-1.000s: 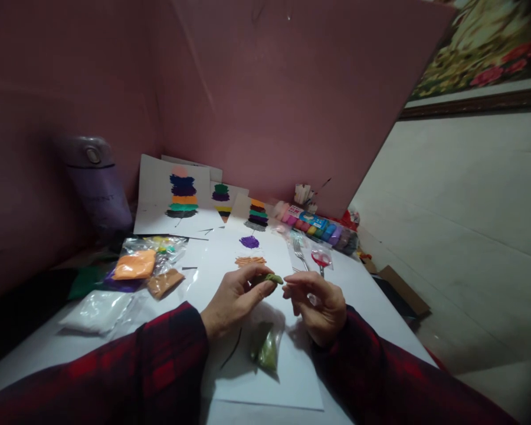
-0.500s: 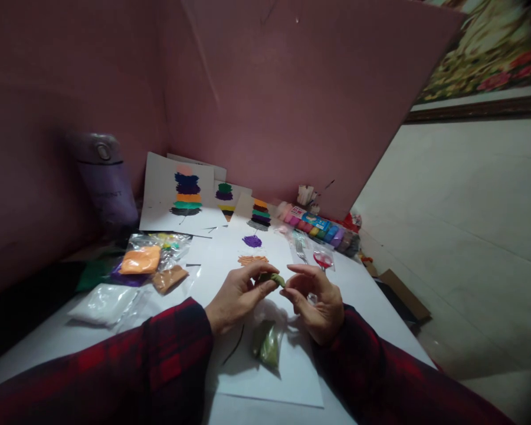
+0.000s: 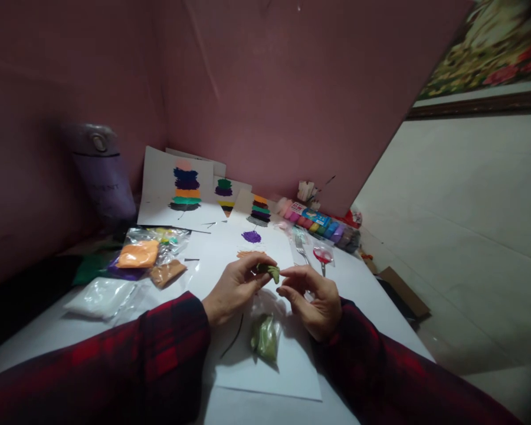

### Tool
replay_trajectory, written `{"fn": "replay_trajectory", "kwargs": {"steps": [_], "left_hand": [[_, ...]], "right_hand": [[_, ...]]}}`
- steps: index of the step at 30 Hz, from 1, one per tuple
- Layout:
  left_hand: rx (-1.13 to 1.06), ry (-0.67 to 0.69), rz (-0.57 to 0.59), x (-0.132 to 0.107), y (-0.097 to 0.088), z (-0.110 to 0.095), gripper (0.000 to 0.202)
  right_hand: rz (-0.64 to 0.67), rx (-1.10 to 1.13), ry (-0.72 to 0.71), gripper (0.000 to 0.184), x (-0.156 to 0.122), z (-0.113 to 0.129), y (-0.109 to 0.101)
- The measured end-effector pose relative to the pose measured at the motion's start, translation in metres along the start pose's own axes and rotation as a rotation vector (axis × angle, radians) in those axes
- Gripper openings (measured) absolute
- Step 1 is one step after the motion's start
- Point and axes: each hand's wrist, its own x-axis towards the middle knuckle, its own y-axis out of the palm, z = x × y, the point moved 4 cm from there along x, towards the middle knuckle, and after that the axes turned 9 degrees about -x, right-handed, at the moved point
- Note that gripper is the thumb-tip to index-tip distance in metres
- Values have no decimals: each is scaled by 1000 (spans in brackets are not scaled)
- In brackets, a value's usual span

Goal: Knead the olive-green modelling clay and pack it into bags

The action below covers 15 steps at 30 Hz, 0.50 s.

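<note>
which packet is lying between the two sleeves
The olive-green packet, on the white sheet; the orange packet, brown packet and white packet all lie beyond the left sleeve.

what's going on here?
Someone's left hand pinches a small green, clay-like piece. The right hand is just beside it, thumb and forefinger slightly apart; whether it touches is unclear. Below them, a clear bag of green material lies on a white sheet. A fork lies beyond the right hand.
</note>
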Motion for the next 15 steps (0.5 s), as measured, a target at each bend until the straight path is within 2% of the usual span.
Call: {"fn": "replay_trajectory", "kwargs": {"steps": [5, 12, 15], "left_hand": [[-128, -84, -2, -1, 3, 3, 18], [-224, -89, 22, -2, 6, 0, 16], [-195, -89, 24, -2, 5, -1, 16]], "right_hand": [[-15, 29, 21, 12, 1, 1, 1], [-9, 117, -64, 3, 4, 8, 1], [17, 98, -84, 6, 3, 8, 1]]}}
